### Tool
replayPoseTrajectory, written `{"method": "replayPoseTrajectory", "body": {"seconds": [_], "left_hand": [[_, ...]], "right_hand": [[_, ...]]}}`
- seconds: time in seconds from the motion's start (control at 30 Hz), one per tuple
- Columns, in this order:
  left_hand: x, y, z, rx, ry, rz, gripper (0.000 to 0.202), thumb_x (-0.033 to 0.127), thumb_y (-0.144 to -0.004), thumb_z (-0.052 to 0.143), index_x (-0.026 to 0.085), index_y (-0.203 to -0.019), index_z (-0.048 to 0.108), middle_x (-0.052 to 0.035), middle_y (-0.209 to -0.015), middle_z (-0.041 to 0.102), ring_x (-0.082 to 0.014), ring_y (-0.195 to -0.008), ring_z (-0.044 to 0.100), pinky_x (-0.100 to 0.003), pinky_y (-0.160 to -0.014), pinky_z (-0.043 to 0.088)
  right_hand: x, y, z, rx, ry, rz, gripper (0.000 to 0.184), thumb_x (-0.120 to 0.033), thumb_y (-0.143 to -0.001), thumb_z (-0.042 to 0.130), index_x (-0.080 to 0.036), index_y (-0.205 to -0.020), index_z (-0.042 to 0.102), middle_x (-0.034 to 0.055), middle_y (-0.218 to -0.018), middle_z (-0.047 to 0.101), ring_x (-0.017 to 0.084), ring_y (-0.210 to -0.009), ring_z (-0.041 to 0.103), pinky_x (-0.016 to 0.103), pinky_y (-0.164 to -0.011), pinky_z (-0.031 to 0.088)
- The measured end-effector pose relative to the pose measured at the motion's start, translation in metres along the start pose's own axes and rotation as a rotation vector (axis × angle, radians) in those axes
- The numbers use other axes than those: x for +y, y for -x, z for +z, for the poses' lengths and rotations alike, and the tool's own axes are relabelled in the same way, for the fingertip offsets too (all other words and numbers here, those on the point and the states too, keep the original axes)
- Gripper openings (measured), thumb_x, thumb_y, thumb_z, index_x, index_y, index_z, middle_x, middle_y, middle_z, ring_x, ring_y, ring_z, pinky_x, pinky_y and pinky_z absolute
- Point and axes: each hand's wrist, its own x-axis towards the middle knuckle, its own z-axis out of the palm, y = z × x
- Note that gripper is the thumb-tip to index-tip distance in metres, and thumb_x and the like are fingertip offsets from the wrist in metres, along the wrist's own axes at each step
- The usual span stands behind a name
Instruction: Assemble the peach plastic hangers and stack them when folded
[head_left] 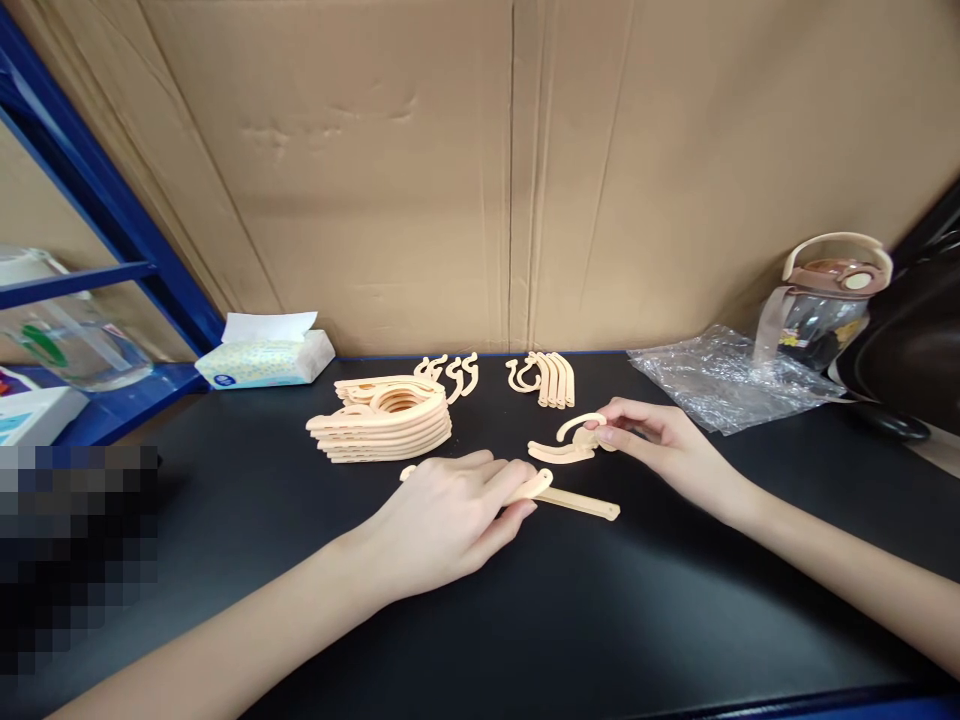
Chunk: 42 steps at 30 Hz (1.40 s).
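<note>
My left hand (457,510) is closed over a beige plastic hanger arm (534,487); its rounded end with a hole sticks out past the fingers. From beneath it a straight beige bar (581,503) reaches to the right, and whether the two are joined cannot be made out. To the right, my right hand (649,435) pinches a beige hanger hook (574,425) between thumb and fingers. Just below that hook, touching or very near it, is a curved beige hanger piece (559,453). A stack of beige folding hangers (382,430) lies beyond my left hand.
Loose hooks (466,376) and several curved arms (555,380) lie along the back of the black table (480,640). A tissue pack (262,355) stands back left. At the right are clear plastic wrap (712,380) and a bottle (821,315). Cardboard (375,180) walls the back.
</note>
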Motion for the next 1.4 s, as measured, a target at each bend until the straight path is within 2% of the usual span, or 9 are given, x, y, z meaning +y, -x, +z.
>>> {"method": "replayPoseTrajectory", "body": {"seconds": [0.17,0.3,0.43,0.7,0.9,1.2,1.4], "left_hand": [[0.0,-0.001,0.005,0.01,0.009,0.037,0.015,0.025,-0.1,0.044,0.018,-0.11,0.052,-0.0006,-0.09,0.061,-0.0169,-0.079,0.057,-0.027,-0.057,0.042],[-0.001,-0.003,0.008,0.015,0.052,0.035,0.015,0.025,-0.099,0.045,0.017,-0.111,0.051,-0.0017,-0.093,0.059,-0.0174,-0.081,0.056,-0.027,-0.059,0.044],[-0.002,-0.003,0.012,0.012,0.089,0.047,0.016,0.023,-0.1,0.045,0.018,-0.113,0.052,-0.0025,-0.096,0.059,-0.0174,-0.083,0.054,-0.028,-0.065,0.045],[-0.003,-0.003,0.014,0.007,0.108,0.059,0.018,0.023,-0.1,0.045,0.017,-0.114,0.054,-0.004,-0.101,0.061,-0.018,-0.086,0.054,-0.027,-0.064,0.043],[-0.003,-0.003,0.015,0.007,0.122,0.08,0.019,0.025,-0.1,0.044,0.018,-0.115,0.053,-0.0024,-0.1,0.062,-0.017,-0.086,0.055,-0.027,-0.064,0.044],[-0.004,-0.003,0.017,0.023,0.138,0.117,0.019,0.025,-0.1,0.046,0.018,-0.115,0.054,-0.0021,-0.098,0.063,-0.0163,-0.086,0.056,-0.025,-0.066,0.044],[-0.002,-0.004,0.016,0.061,0.124,0.137,0.021,0.027,-0.101,0.042,0.018,-0.116,0.055,-0.0035,-0.097,0.064,-0.0153,-0.084,0.059,-0.025,-0.07,0.048]], "right_hand": [[0.005,-0.001,0.002,-0.019,-0.244,0.145,0.03,-0.049,-0.081,0.067,-0.02,-0.089,0.068,0.0017,-0.077,0.064,0.017,-0.077,0.059,0.034,-0.082,0.045],[0.007,-0.001,0.001,-0.06,-0.351,0.196,0.03,-0.047,-0.08,0.069,-0.02,-0.094,0.07,0.001,-0.078,0.064,0.016,-0.08,0.059,0.034,-0.085,0.043],[0.01,0.0,0.0,-0.135,-0.353,0.22,0.027,-0.046,-0.081,0.069,-0.021,-0.093,0.072,0.002,-0.087,0.065,0.016,-0.084,0.056,0.033,-0.085,0.042],[0.012,-0.003,0.006,-0.188,-0.424,0.223,0.028,-0.042,-0.079,0.072,-0.02,-0.094,0.065,0.0015,-0.084,0.062,0.014,-0.078,0.055,0.032,-0.082,0.045],[0.013,-0.003,0.007,-0.195,-0.454,0.267,0.028,-0.042,-0.078,0.073,-0.02,-0.093,0.065,0.0005,-0.084,0.062,0.013,-0.075,0.055,0.032,-0.081,0.045],[0.012,-0.003,0.009,-0.181,-0.443,0.257,0.025,-0.039,-0.08,0.071,-0.019,-0.094,0.065,0.0003,-0.085,0.062,0.012,-0.075,0.053,0.03,-0.078,0.043],[0.013,-0.003,0.011,-0.233,-0.394,0.214,0.025,-0.038,-0.078,0.072,-0.019,-0.091,0.064,0.0009,-0.086,0.062,0.013,-0.075,0.053,0.03,-0.075,0.044]]}}
